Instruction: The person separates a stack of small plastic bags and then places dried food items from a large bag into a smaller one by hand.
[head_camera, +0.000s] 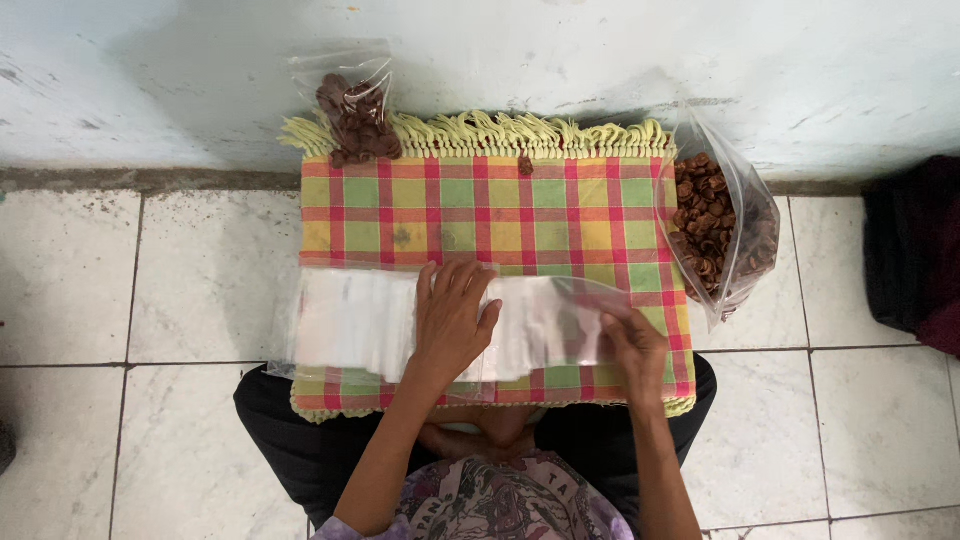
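Left hand (452, 318) lies flat, fingers spread, palm down on a row of clear plastic bags (360, 322), pressing them but gripping nothing. Right hand (634, 340) pinches the edge of one clear bag (585, 300), lifting it at the right end of the row. The bags lie across the near part of a plaid cloth (500, 205) with a yellow fringe, spread on the white tiled floor (120, 290). A small bag of brown snacks (355, 115) leans against the wall at the cloth's far left corner; a big open bag of brown snacks (720, 230) stands at its right edge.
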